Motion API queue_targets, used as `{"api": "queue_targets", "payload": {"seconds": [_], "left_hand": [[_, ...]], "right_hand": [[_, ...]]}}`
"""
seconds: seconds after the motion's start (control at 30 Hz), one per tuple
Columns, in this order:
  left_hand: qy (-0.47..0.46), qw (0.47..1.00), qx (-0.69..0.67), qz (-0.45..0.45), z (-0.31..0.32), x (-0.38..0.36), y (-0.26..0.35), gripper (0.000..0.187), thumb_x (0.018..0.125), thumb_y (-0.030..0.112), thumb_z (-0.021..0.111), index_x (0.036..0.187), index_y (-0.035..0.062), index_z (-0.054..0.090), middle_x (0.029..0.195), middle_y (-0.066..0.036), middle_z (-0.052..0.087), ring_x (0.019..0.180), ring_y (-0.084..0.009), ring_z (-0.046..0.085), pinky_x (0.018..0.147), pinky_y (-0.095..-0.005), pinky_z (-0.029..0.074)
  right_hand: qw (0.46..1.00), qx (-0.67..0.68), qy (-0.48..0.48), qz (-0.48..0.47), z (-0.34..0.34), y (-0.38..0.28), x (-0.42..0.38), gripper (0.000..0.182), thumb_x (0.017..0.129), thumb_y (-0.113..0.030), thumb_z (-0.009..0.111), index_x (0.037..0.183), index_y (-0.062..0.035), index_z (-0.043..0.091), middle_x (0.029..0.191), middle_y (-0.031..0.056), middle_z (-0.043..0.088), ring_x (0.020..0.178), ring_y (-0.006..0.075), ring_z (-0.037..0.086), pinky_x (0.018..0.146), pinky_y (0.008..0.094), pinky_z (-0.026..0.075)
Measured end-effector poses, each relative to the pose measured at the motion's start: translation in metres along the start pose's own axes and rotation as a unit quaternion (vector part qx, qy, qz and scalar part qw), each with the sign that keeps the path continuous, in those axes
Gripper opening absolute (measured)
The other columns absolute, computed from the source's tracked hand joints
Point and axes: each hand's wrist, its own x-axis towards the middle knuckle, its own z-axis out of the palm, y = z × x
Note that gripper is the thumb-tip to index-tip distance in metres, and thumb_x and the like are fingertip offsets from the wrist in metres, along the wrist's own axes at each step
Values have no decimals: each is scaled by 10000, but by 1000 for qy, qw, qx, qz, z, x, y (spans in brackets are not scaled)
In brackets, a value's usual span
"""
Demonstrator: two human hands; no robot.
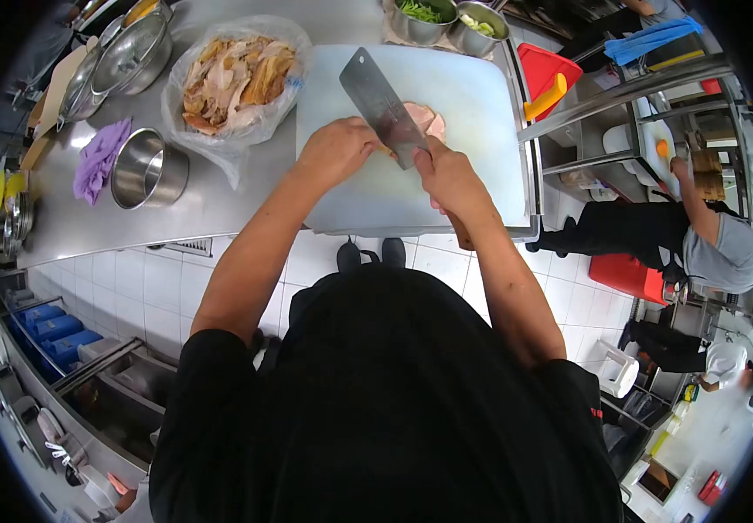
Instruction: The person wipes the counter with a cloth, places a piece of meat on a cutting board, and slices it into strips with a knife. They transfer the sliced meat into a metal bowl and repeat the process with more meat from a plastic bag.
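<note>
My right hand (450,181) is wrapped round the handle of a cleaver (382,103). The cleaver's broad blade slants up and to the left above a white cutting board (490,113). Close to the blade's lower left side, my left hand (339,152) is closed, with its fingertips on a small brownish piece of meat (384,150); most of that piece is hidden. Sliced pale pink meat (424,116) lies on the board just right of the blade, partly covered by it.
Left of the board, a clear plastic bag (285,39) holds cooked meat pieces (237,83). A steel pot (149,170) and purple cloth (102,159) stand farther left. Bowls of cut greens (424,12) sit behind. A red container (546,74) is at right; other people work there.
</note>
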Motion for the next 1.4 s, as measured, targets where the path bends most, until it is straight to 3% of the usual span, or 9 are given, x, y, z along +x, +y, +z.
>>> {"api": "queue_targets", "payload": {"seconds": [0.1,0.23,0.47,0.67,0.87,0.97,1.13,1.23,1.4], "left_hand": [[60,997,15,-44,-26,3,17,131,920,178,645,943,96,745,964,-76,708,917,-305,680,800,-413,552],[193,981,-6,-3,-65,41,56,149,923,187,641,983,101,748,974,-57,723,948,-294,677,832,-398,548],[-194,962,141,128,27,130,52,364,901,169,626,1261,181,679,1220,-70,654,1184,-293,572,1008,-410,498],[-289,936,151,131,2,147,58,324,898,187,645,1218,172,696,1133,-90,687,1113,-284,614,960,-413,509],[-105,989,-93,39,-61,107,40,277,909,193,670,1177,139,710,959,-96,719,926,-272,693,847,-396,533],[-117,979,-163,-30,-76,67,45,233,916,153,660,1137,132,733,949,-75,718,947,-226,694,844,-365,533],[-47,957,-274,-87,-6,26,14,95,902,62,644,978,74,700,973,-48,721,891,-208,677,824,-347,528],[75,986,-106,104,12,12,-8,144,889,49,635,1012,78,704,1026,-49,717,981,-258,661,883,-377,519],[144,987,-8,73,-6,-23,-14,188,866,64,669,1037,127,716,1112,-22,700,1059,-262,626,918,-395,509]], "right_hand": [[969,-94,164,-160,22,31,4,307,1036,-284,477,1090,9,555,768,293,681,732,490,679,696,605,537],[978,-64,130,-150,40,30,-11,284,1030,-268,489,1098,-1,555,771,300,678,759,499,678,716,597,539],[980,-123,84,-134,46,23,-13,267,1033,-269,490,1117,-20,538,799,284,687,770,486,681,715,585,536],[978,-152,58,-130,38,27,-18,307,1032,-285,491,1200,-35,546,828,275,700,800,479,689,750,577,542],[982,-126,93,-109,6,55,-27,334,1022,-308,510,1179,-23,586,842,302,686,830,502,673,770,582,523],[987,-73,110,-89,-7,74,-22,330,1020,-293,492,1137,-1,592,857,328,675,840,519,659,790,598,506],[989,-66,111,-76,-18,73,-13,291,1013,-268,521,1062,7,603,807,317,666,798,503,658,739,577,507],[980,-119,124,-101,-17,66,-14,279,1011,-260,529,1064,2,609,790,299,671,780,488,666,722,568,515],[973,-124,150,-123,-13,58,-20,269,1005,-249,538,1082,-4,618,747,274,672,744,468,674,700,561,523]]}}
